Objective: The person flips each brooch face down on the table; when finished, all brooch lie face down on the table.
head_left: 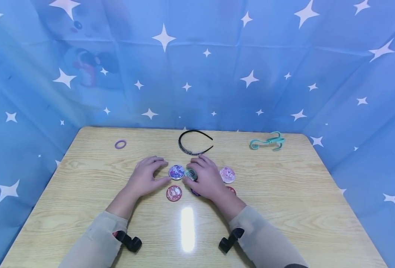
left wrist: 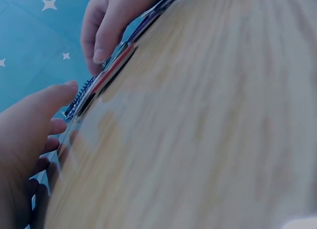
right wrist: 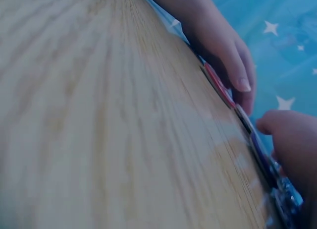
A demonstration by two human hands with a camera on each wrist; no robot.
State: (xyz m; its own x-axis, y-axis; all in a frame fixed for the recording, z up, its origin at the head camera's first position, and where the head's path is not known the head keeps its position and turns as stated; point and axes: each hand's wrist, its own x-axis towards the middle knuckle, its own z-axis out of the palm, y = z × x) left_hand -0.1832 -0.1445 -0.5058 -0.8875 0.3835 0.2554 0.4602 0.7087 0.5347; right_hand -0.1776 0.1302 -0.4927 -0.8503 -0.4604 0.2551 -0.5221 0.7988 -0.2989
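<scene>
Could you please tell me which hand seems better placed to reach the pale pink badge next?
Probably the right hand: the pale pink badge lies close by its outer side, whereas the left hand is farther off, with the right hand in between.

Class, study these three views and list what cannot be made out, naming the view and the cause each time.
Green badge, head view: partly covered by the right hand.
Purple badge, head view: mostly under that hand.
Rightmost red badge, head view: mostly hidden by the right wrist.
Pink badge, head view: details of its picture too small.
Left hand, left wrist view: cut off by the left edge.
</scene>
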